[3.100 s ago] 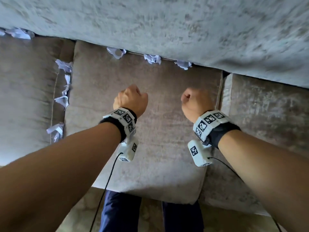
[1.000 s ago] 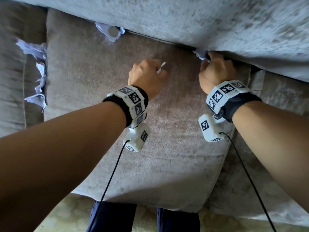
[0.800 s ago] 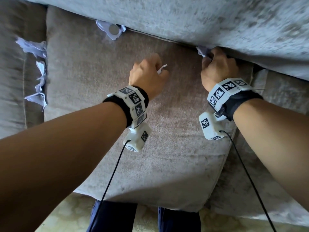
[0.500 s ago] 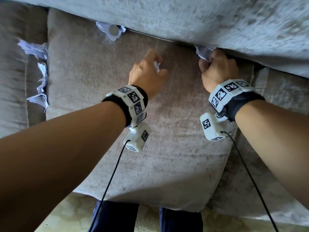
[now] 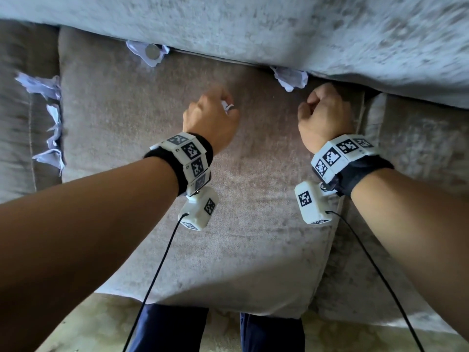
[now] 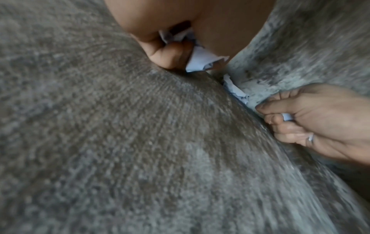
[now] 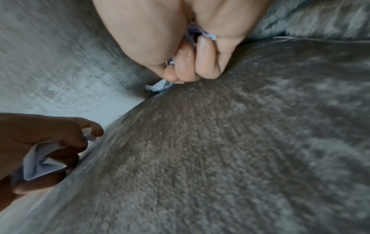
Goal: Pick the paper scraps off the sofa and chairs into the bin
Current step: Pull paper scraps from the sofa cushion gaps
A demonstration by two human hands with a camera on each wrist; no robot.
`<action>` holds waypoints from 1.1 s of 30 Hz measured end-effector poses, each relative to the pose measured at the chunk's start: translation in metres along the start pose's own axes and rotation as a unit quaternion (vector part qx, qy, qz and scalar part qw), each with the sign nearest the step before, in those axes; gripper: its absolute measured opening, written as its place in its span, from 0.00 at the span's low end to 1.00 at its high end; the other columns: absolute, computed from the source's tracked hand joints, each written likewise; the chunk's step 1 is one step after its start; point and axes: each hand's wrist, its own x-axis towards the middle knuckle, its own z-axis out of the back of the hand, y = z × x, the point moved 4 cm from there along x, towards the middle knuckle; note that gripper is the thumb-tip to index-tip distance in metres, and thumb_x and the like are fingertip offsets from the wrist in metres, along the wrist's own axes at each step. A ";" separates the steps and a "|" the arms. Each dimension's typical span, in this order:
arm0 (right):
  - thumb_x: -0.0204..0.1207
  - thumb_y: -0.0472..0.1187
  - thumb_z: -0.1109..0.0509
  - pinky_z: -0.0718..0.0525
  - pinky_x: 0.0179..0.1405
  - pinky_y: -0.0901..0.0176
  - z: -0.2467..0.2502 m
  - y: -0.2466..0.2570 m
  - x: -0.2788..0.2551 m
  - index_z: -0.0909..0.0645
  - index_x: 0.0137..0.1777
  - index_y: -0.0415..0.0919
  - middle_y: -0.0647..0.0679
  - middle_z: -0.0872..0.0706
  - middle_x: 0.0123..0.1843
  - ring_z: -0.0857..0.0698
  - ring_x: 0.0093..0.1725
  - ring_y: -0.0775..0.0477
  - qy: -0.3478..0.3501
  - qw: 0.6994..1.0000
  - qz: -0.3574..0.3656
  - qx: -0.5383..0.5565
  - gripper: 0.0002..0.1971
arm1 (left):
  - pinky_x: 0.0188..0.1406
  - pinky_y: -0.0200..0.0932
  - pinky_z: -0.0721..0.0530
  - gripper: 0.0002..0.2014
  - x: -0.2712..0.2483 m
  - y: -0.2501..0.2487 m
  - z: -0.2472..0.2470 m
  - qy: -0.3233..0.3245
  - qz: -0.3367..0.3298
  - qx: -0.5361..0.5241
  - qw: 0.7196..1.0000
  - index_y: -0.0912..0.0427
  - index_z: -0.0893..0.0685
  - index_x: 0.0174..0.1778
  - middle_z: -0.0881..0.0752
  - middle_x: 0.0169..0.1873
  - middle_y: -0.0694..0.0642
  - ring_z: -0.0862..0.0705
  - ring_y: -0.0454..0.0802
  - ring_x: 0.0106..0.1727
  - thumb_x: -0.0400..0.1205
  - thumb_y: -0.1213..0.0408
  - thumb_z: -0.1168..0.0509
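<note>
Hovering over the middle seat cushion (image 5: 228, 199) of a sofa, both hands are balled into fists around crumpled paper. The left hand (image 5: 210, 120) has its fingers curled round a wad of white paper (image 6: 198, 58), creased into sharp folds and torn along one edge; a corner of it pokes out past the knuckles in the head view, and the right wrist view shows more of the same sheet bunched in the palm. The right hand (image 5: 324, 118) is clenched just as tightly, with thin slivers of paper (image 7: 208, 35) showing between the fingers and at the thumb; how much it holds cannot be told.

Just ahead of the right knuckles, a rumpled scrap (image 5: 289, 78) sits wedged in the crease where the seat meets the backrest (image 5: 279, 29), near the hand, and whether they touch cannot be told. Further left along the same crease lies another scrap (image 5: 149, 53), ragged-edged, with a small round greyish disc (image 5: 151, 50) resting on it. A row of torn, jagged pieces (image 5: 50, 118) fills the gap between the middle cushion and the left cushion (image 5: 20, 110), some standing on edge.

The upholstery is a short-piled, velvety fabric, mottled brownish grey on the seats and paler, bluish grey on the backrest, with a brushed, streaky nap. Each wrist wears a black band carrying blocky white housings printed with black-and-white square markers, and a thin black cable trails from each.
</note>
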 end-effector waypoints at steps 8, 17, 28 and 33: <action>0.73 0.25 0.44 0.28 0.37 0.67 0.020 -0.029 -0.004 0.23 0.58 0.36 0.54 0.23 0.32 0.21 0.35 0.51 -0.004 0.993 0.053 0.105 0.17 | 0.41 0.56 0.09 0.07 -0.005 -0.034 -0.024 -0.014 -0.018 -0.056 0.998 0.44 0.20 0.41 0.10 0.40 0.49 0.10 0.56 0.42 0.73 0.55 0.44; 0.82 0.33 0.46 0.21 0.45 0.57 0.027 -0.072 -0.008 0.20 0.56 0.41 0.58 0.24 0.34 0.20 0.40 0.52 0.015 0.990 0.041 0.137 0.13 | 0.45 0.47 0.13 0.20 -0.004 -0.081 -0.051 -0.016 -0.098 -0.018 0.995 0.41 0.19 0.58 0.13 0.47 0.36 0.12 0.46 0.47 0.76 0.44 0.48; 0.85 0.39 0.43 0.30 0.33 0.71 0.026 -0.093 -0.001 0.16 0.52 0.41 0.63 0.26 0.30 0.25 0.29 0.60 0.005 0.982 0.048 0.182 0.13 | 0.54 0.49 0.15 0.17 0.021 -0.094 -0.072 -0.031 -0.087 0.131 0.987 0.33 0.18 0.63 0.11 0.55 0.48 0.13 0.59 0.55 0.78 0.49 0.37; 0.76 0.39 0.47 0.28 0.33 0.68 0.026 -0.092 0.001 0.17 0.51 0.40 0.61 0.25 0.30 0.23 0.31 0.58 0.012 0.977 0.053 0.208 0.16 | 0.58 0.50 0.19 0.22 0.042 -0.088 -0.066 -0.055 -0.049 0.147 0.986 0.43 0.15 0.64 0.13 0.59 0.58 0.17 0.64 0.61 0.76 0.44 0.40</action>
